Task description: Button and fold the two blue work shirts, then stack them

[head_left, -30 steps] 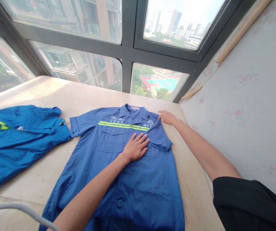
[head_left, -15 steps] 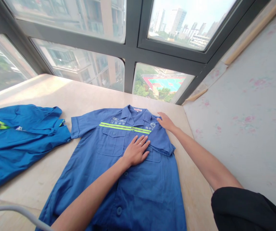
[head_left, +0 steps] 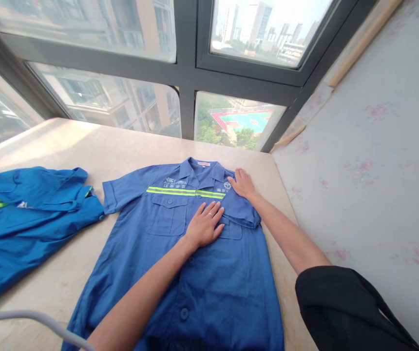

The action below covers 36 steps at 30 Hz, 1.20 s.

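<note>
A blue short-sleeved work shirt [head_left: 217,278] lies front up, collar toward the window, with a yellow-green reflective stripe across its chest. Its sleeve on the right is folded inward over the chest; the sleeve on the left is spread outward. My left hand [head_left: 204,225] rests flat on the chest beside the tip of the folded sleeve, fingers extended, a ring on one finger. At the shoulder on the right, my right hand [head_left: 243,184] lies with fingers stretched out on the folded sleeve's upper edge. Neither hand grips the cloth.
A second blue garment [head_left: 30,219] lies folded at the left. A grey cable [head_left: 30,316] crosses the lower left corner. The pale ledge [head_left: 96,151] ends at the grey window frame [head_left: 185,97] behind and a papered wall [head_left: 359,195] on the right.
My right hand has moved slightly inward from beyond the shoulder edge onto the folded sleeve. My left hand stays in place on the chest. The camera view has shifted a little.
</note>
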Each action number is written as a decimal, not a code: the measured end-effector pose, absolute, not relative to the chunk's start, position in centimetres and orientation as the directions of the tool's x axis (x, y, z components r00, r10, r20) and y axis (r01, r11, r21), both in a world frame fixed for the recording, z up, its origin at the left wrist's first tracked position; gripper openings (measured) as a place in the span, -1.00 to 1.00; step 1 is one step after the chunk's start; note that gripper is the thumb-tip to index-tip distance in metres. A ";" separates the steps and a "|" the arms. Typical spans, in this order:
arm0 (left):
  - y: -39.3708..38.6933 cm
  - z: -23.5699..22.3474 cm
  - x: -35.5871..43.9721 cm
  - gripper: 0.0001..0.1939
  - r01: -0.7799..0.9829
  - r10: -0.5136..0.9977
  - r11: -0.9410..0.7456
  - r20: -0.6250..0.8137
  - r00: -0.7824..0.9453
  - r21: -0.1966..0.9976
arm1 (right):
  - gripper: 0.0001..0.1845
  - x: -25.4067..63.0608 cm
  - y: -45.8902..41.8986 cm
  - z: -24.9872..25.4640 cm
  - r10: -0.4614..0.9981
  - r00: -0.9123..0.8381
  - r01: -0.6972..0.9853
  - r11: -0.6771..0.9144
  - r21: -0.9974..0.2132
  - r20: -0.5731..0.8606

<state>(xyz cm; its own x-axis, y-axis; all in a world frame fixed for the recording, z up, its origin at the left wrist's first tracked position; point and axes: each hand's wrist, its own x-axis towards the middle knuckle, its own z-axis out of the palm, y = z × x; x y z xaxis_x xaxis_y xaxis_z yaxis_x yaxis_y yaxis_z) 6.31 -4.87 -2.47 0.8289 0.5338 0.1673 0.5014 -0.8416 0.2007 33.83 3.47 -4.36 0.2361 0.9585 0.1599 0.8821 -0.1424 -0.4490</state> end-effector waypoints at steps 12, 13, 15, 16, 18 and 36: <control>-4.7 -2.4 6.6 -0.39 0.509 0.551 -0.825 0.151 0.820 0.245 | -0.36 36.4 -10.7 -1.7 0.967 0.251 0.621 -0.202 -0.758 -0.053; -4.7 -2.4 6.6 -0.39 0.510 0.552 -0.824 0.148 0.821 0.246 | -0.32 36.0 -12.3 -1.6 0.972 0.224 0.582 -0.191 -0.790 -0.070; -4.7 -2.4 6.6 -0.39 0.509 0.551 -0.825 0.148 0.821 0.246 | -0.26 35.2 -14.7 -1.7 0.975 0.201 0.532 -0.188 -0.826 -0.092; -4.7 -2.4 6.6 -0.39 0.508 0.550 -0.826 0.151 0.821 0.245 | -0.25 34.7 -15.5 -1.7 0.975 0.209 0.532 -0.182 -0.827 -0.080; -4.7 -2.5 6.6 -0.40 0.510 0.552 -0.826 0.157 0.819 0.240 | -0.33 33.8 -16.3 -1.9 0.960 0.281 0.579 -0.172 -0.797 -0.003; -4.7 -2.5 6.6 -0.41 0.516 0.552 -0.828 0.160 0.818 0.219 | -0.74 30.9 -16.6 -1.4 0.781 0.414 0.846 -0.142 -0.514 0.467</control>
